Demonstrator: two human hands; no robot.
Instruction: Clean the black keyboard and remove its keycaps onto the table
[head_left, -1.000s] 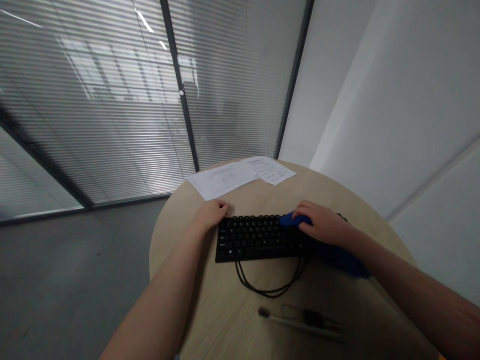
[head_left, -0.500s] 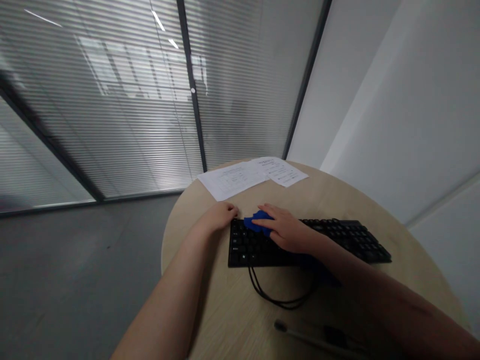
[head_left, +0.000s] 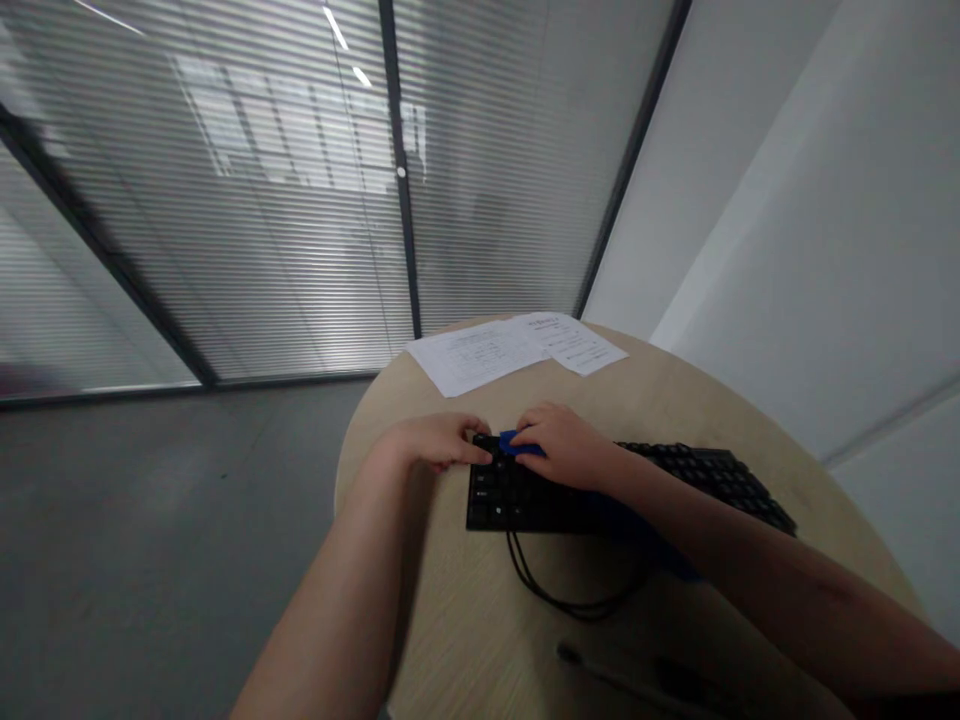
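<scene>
Left hand (head_left: 441, 440) pinches the keyboard (head_left: 486, 505) at its corner; right hand (head_left: 568, 447) grasps the cloth (head_left: 511, 442); best brace firmly and wipe lightly.

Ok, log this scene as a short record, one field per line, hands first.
left hand: at the far left corner of the keyboard, thumb at the keys
right hand: holding a blue cloth at the keyboard's left part
keyboard: black, flat, partly hidden by the right hand and forearm
cable: black, looped on the near side of the keyboard
papers: white, printed, beyond the keyboard; text too small to read
table: rounded edge, pale wood look
</scene>
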